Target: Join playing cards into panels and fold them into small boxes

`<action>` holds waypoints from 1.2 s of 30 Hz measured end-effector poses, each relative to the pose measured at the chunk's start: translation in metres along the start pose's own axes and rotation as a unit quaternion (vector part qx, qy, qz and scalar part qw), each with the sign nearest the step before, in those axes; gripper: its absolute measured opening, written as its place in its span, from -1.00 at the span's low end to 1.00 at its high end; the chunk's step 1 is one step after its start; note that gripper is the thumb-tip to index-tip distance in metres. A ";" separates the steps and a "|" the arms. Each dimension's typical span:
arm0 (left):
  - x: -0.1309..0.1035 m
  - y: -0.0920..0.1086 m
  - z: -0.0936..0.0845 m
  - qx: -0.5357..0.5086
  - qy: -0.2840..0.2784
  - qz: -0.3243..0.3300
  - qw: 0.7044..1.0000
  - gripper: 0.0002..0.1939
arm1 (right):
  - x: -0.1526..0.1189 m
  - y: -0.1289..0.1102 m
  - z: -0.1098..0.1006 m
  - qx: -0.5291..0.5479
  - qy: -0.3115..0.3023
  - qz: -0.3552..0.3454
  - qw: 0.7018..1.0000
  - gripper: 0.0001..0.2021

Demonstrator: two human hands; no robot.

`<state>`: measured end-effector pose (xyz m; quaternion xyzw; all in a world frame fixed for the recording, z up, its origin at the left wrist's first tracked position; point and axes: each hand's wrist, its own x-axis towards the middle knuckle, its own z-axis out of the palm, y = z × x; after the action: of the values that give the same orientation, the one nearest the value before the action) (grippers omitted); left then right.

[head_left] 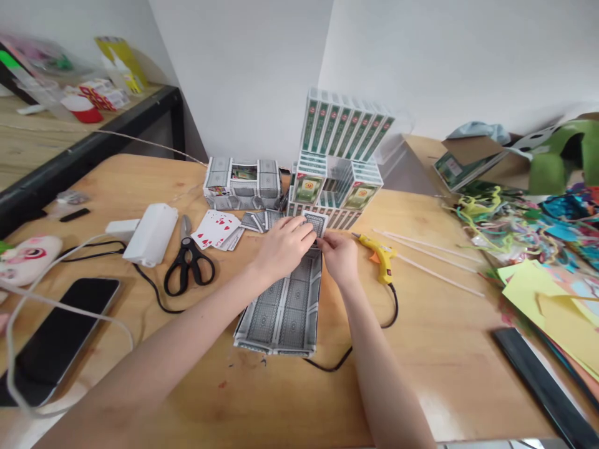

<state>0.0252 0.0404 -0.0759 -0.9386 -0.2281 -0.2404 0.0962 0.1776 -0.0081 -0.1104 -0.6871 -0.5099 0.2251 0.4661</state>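
A long box-like piece covered in grey-backed playing cards [294, 305] lies on the table in front of me. At its far end a single playing card [316, 221] stands tilted up, back side facing me. My left hand [289, 244] reaches over the piece, its bent fingers pressed together at that card's left edge. On the other side, my right hand [340, 257] pinches the card's lower right corner between thumb and finger. Just beyond the left hand lie grey-backed cards [255, 221] and a fan of face-up hearts cards [216, 229].
Card boxes [349, 128] are stacked at the back, beside another card-covered piece [243, 184]. Black scissors [188, 257], a white adapter [152, 234] and a phone [60, 337] lie left. A yellow glue gun [384, 259], glue sticks [437, 265] and paper scraps [552, 305] lie right.
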 end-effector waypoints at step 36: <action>-0.004 -0.007 0.014 -0.162 -0.072 -0.119 0.977 -0.68 | -0.020 -0.037 0.003 -0.314 -0.028 0.006 0.949 -0.81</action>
<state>0.0244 0.0496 -0.0898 -0.9228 -0.3022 -0.2157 -0.1029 0.1497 -0.0240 -0.0829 -0.7953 -0.5634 0.0752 0.2108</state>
